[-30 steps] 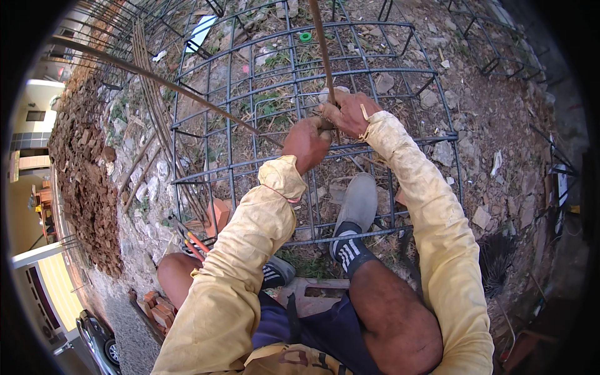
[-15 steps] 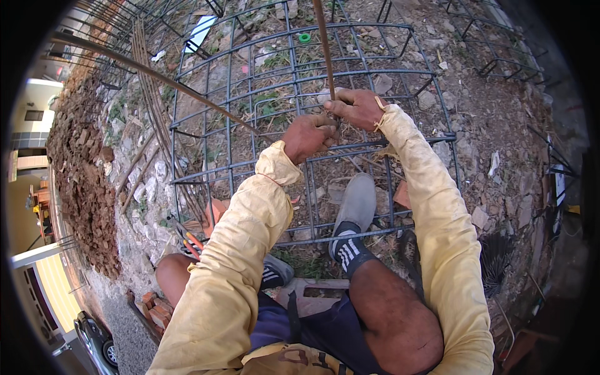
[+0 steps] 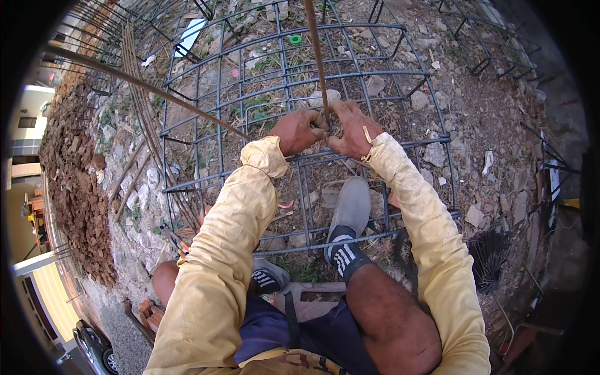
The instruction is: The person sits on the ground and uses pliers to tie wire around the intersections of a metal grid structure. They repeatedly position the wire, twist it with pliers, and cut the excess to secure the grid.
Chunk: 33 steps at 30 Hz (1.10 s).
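Landmark: rebar cage [image 3: 250, 81], dark steel grid lying on stony ground; I place everything against it.
Far left of cage: heap of brown rubble [image 3: 72, 187]; bundle of loose rods [image 3: 144, 119] just beside the cage's left edge.
Slanted bar [image 3: 144, 87]: crosses the cage's left part, running down toward my left hand.
Left hand [image 3: 299, 130]: over the cage's middle, fingers curled in, touching the upright rod; what it pinches I cannot tell.
Upright rod [image 3: 316, 56]: rusty, rises from the cage's middle, between both hands.
Right hand [image 3: 350, 128]: just right of the rod, fingers closed at the same joint; grip contents hidden.
Grey shoe [image 3: 350, 209]: planted on the cage's near bars, below the hands.
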Each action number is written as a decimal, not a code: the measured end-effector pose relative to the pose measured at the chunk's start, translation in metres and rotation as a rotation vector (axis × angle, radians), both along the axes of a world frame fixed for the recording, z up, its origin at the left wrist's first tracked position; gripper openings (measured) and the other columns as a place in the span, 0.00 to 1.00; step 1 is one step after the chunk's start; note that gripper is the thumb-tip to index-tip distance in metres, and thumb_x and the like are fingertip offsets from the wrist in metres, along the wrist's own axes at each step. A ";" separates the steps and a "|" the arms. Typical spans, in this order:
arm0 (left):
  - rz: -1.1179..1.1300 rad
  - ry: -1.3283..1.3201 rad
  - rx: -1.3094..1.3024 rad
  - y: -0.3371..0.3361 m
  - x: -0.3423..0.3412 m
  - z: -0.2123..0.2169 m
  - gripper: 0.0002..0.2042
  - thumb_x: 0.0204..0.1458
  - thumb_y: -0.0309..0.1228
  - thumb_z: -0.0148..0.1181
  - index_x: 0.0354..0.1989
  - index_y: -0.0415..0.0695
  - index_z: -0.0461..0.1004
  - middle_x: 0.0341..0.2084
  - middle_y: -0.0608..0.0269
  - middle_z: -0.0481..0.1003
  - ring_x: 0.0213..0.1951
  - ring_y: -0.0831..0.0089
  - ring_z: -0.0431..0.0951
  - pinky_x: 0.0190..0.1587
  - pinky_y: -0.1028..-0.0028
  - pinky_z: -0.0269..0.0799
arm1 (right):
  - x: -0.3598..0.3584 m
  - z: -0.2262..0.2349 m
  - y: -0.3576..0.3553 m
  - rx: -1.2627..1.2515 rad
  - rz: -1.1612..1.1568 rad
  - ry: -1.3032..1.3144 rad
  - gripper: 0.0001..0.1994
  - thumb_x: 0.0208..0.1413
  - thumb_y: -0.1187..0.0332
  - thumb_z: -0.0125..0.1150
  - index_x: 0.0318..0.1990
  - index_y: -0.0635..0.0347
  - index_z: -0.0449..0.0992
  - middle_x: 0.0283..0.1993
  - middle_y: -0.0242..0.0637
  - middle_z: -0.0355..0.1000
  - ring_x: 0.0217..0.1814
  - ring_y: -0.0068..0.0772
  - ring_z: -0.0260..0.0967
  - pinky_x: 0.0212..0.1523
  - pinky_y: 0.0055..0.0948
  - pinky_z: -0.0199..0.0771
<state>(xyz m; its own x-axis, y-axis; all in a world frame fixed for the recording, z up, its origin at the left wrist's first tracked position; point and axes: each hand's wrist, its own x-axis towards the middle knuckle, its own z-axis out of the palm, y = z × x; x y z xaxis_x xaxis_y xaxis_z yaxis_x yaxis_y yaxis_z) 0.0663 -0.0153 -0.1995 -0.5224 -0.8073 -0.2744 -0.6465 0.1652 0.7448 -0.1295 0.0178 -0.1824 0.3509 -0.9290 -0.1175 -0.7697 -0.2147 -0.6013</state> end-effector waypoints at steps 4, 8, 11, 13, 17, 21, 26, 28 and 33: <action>0.078 0.181 -0.167 0.011 -0.007 0.001 0.21 0.48 0.31 0.63 0.50 0.39 0.70 0.44 0.52 0.74 0.42 0.62 0.78 0.48 0.65 0.73 | 0.001 -0.003 0.006 -0.017 -0.049 -0.022 0.29 0.49 0.66 0.65 0.60 0.55 0.64 0.56 0.53 0.66 0.58 0.55 0.68 0.57 0.47 0.70; -0.087 0.056 -0.395 0.008 -0.009 -0.014 0.24 0.47 0.28 0.62 0.55 0.39 0.65 0.43 0.50 0.73 0.43 0.56 0.77 0.49 0.61 0.73 | 0.003 -0.019 0.012 -0.105 -0.100 -0.132 0.28 0.48 0.67 0.64 0.58 0.59 0.66 0.56 0.55 0.68 0.58 0.56 0.69 0.58 0.46 0.70; -0.086 0.129 -0.453 0.008 -0.007 -0.023 0.22 0.48 0.26 0.61 0.53 0.39 0.67 0.42 0.49 0.73 0.44 0.52 0.77 0.49 0.61 0.73 | 0.006 -0.019 0.020 -0.115 -0.170 -0.163 0.26 0.48 0.68 0.64 0.57 0.63 0.67 0.55 0.55 0.69 0.57 0.55 0.69 0.58 0.44 0.70; -0.060 0.139 -0.446 0.009 -0.010 -0.029 0.20 0.48 0.25 0.60 0.51 0.39 0.68 0.41 0.49 0.74 0.44 0.52 0.77 0.48 0.61 0.73 | 0.006 -0.021 0.020 -0.097 -0.201 -0.137 0.26 0.48 0.68 0.64 0.56 0.64 0.68 0.53 0.55 0.70 0.57 0.55 0.70 0.57 0.43 0.70; -0.034 0.177 -0.330 0.011 -0.008 -0.026 0.15 0.48 0.25 0.59 0.46 0.40 0.71 0.39 0.47 0.74 0.44 0.50 0.76 0.48 0.59 0.72 | 0.007 -0.018 0.024 -0.123 -0.165 -0.125 0.23 0.49 0.67 0.62 0.53 0.65 0.67 0.50 0.58 0.71 0.52 0.60 0.70 0.52 0.48 0.72; -0.046 0.216 -0.342 0.009 -0.009 -0.027 0.12 0.49 0.25 0.59 0.43 0.41 0.72 0.37 0.49 0.74 0.41 0.51 0.76 0.45 0.58 0.72 | 0.006 -0.013 0.025 -0.117 -0.121 -0.083 0.23 0.50 0.64 0.63 0.52 0.65 0.68 0.50 0.56 0.71 0.53 0.59 0.70 0.52 0.48 0.72; -0.109 0.268 -0.363 0.005 -0.007 -0.028 0.10 0.50 0.25 0.59 0.41 0.40 0.72 0.34 0.51 0.74 0.38 0.52 0.76 0.42 0.60 0.72 | 0.003 -0.016 0.023 -0.105 -0.091 -0.022 0.20 0.52 0.64 0.62 0.50 0.65 0.70 0.45 0.54 0.74 0.50 0.57 0.73 0.50 0.47 0.73; -0.130 0.287 -0.371 0.004 -0.009 -0.027 0.10 0.50 0.25 0.59 0.41 0.41 0.71 0.34 0.50 0.74 0.38 0.52 0.76 0.42 0.60 0.72 | 0.001 -0.020 0.023 -0.153 -0.093 -0.032 0.17 0.53 0.65 0.60 0.47 0.65 0.73 0.41 0.54 0.75 0.46 0.56 0.74 0.48 0.47 0.74; -0.123 0.249 -0.325 0.003 -0.002 -0.030 0.10 0.52 0.25 0.59 0.42 0.41 0.69 0.34 0.49 0.75 0.40 0.51 0.77 0.42 0.59 0.72 | 0.007 -0.012 0.013 0.065 -0.229 -0.045 0.11 0.56 0.69 0.58 0.42 0.66 0.78 0.37 0.49 0.78 0.41 0.48 0.77 0.45 0.39 0.75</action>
<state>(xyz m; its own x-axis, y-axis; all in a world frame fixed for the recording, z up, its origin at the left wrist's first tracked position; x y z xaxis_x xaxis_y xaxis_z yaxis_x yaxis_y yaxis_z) 0.0640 -0.0121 -0.2295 -0.6382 -0.7587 0.1304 -0.4147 0.4816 0.7721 -0.1222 0.0307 -0.1949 0.1385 -0.9759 -0.1687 -0.7660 0.0024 -0.6428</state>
